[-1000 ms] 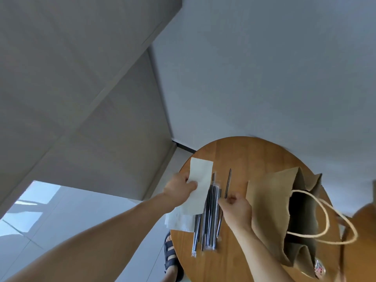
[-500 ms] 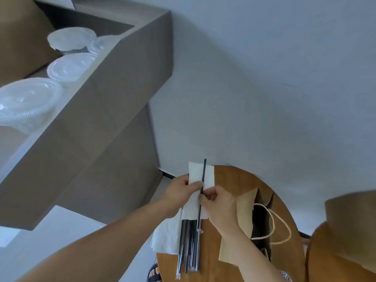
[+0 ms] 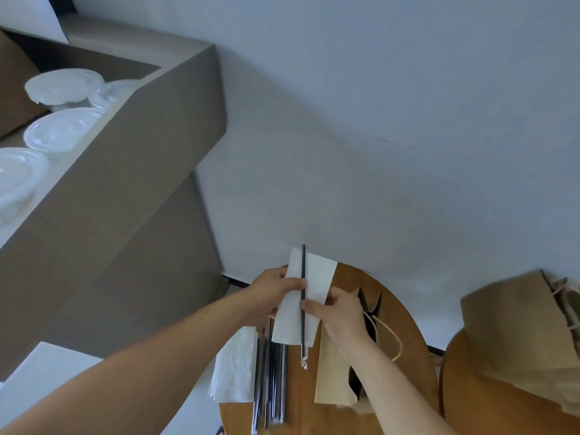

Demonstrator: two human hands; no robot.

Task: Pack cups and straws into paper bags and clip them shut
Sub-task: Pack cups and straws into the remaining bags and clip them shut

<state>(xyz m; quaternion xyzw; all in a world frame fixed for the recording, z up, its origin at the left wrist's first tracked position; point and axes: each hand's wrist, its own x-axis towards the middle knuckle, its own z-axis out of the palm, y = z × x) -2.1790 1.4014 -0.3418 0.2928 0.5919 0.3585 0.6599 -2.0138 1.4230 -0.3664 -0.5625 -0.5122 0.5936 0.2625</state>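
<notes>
My left hand [image 3: 272, 295] grips a white paper napkin [image 3: 310, 279] from its left side. My right hand [image 3: 337, 312] pinches a thin black straw [image 3: 303, 265] in a clear wrapper and holds it upright against the napkin's face. Below them several wrapped black straws [image 3: 271, 378] lie in a bundle on the round wooden table [image 3: 405, 328]. An open brown paper bag [image 3: 332, 384] with rope handles lies on the table just right of my right hand. Clear lidded plastic cups [image 3: 59, 133] stand on the shelf at the upper left.
A stack of white napkins [image 3: 233, 370] lies at the table's left edge beside the straws. A second brown paper bag [image 3: 514, 321] rests on another round table [image 3: 489, 403] at the right. The grey shelf unit [image 3: 131, 171] rises at the left, the wall behind.
My right hand lifted one straw from the table and brought it onto the napkin held by my left hand. The view tilted up, so the shelf with cups came into sight.
</notes>
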